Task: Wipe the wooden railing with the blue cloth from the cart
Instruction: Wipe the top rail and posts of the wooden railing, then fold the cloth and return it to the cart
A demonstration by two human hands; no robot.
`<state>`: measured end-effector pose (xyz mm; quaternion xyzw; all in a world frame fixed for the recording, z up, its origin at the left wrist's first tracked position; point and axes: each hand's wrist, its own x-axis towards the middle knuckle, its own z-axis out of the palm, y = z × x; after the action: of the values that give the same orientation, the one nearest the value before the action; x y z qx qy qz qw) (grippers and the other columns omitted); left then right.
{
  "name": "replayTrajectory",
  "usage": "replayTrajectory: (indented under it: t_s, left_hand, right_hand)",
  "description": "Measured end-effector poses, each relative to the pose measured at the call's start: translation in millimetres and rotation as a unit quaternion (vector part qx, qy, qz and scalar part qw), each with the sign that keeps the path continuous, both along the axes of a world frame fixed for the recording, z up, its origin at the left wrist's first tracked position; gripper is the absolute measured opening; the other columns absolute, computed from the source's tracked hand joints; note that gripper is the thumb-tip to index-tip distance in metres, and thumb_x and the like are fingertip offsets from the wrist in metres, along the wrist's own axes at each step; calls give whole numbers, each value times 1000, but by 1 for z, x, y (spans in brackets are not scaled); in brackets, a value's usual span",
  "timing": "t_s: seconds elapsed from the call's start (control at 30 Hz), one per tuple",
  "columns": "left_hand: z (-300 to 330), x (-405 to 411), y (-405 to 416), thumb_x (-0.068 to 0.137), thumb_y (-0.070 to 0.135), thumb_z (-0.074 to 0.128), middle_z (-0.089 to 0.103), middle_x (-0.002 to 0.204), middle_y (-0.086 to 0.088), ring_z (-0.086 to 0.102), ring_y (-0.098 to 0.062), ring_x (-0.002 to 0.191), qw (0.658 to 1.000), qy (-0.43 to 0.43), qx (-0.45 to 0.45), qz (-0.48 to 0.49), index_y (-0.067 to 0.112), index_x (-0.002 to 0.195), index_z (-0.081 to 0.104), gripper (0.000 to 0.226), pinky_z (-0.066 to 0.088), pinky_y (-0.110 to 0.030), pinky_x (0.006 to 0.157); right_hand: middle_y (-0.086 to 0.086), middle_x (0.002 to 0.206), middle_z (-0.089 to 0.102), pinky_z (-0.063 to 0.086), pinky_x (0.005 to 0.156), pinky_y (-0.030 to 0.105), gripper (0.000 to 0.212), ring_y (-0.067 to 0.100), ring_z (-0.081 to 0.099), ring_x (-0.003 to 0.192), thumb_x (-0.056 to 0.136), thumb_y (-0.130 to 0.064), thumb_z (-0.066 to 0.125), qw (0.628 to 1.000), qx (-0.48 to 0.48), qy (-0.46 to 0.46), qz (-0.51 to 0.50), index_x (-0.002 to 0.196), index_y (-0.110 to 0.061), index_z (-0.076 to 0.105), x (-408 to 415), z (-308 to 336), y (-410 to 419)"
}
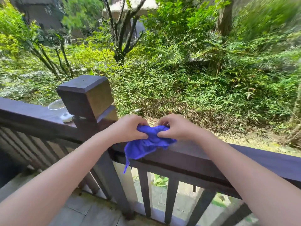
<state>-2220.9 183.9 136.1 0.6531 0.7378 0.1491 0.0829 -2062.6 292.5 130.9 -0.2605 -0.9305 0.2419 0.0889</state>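
A bunched blue cloth (147, 143) rests on the top rail of the dark wooden railing (244, 162), just right of the corner post (88, 97). My left hand (128, 127) grips the cloth's left end and my right hand (176, 127) pinches its right end. Both hands sit above the rail, close together. A loose corner of the cloth hangs down over the rail's near face.
On the rail left of the post stand a clear glass dish (56, 104) and a small white object (66, 117). Vertical balusters (170, 199) run under the rail. Dense green plants and trees fill the slope beyond. Grey floor tiles (91, 211) lie below.
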Motion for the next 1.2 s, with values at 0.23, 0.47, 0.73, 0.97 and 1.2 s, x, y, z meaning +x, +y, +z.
replayTrajectory:
  t_s: [0.23, 0.47, 0.73, 0.97, 1.2]
  left_hand:
    - [34, 94, 21, 71, 20, 61, 63, 63, 13, 51, 3, 53, 995, -41, -28, -91, 32, 79, 63, 14, 40, -11, 52]
    - [38, 262, 28, 72, 19, 65, 69, 76, -1, 56, -11, 64, 977, -32, 3, -211, 21, 89, 68, 18, 44, -17, 58]
    - [30, 495, 34, 72, 17, 65, 59, 69, 0, 49, -15, 65, 909, -8, 28, -415, 19, 88, 69, 16, 31, -17, 51]
    - [24, 657, 38, 69, 18, 65, 64, 72, 0, 52, -13, 66, 846, -29, 32, -531, 18, 83, 70, 15, 34, -16, 51]
    - [24, 801, 71, 70, 16, 65, 64, 74, -9, 56, -22, 72, 775, -19, 39, -630, 9, 80, 69, 13, 34, -26, 57]
  right_hand:
    - [2, 90, 65, 53, 77, 35, 15, 21, 61, 85, 73, -20, 62, 997, 6, 6, -72, 88, -21, 63, 120, 35, -12]
    - [-3, 85, 60, 49, 73, 30, 19, 18, 58, 81, 71, -27, 66, 981, 56, -16, -186, 90, -22, 65, 299, 44, -46]
    - [-1, 79, 70, 48, 68, 29, 12, 14, 60, 73, 71, -21, 67, 929, 44, -48, -363, 82, -19, 71, 526, 49, -123]
    - [-1, 70, 68, 43, 57, 17, 13, 10, 58, 65, 68, -15, 64, 865, 46, -78, -494, 79, -15, 71, 664, 51, -169]
    - [-1, 76, 65, 41, 65, 24, 15, 14, 55, 73, 68, -17, 65, 805, 55, -130, -577, 82, -16, 70, 780, 45, -162]
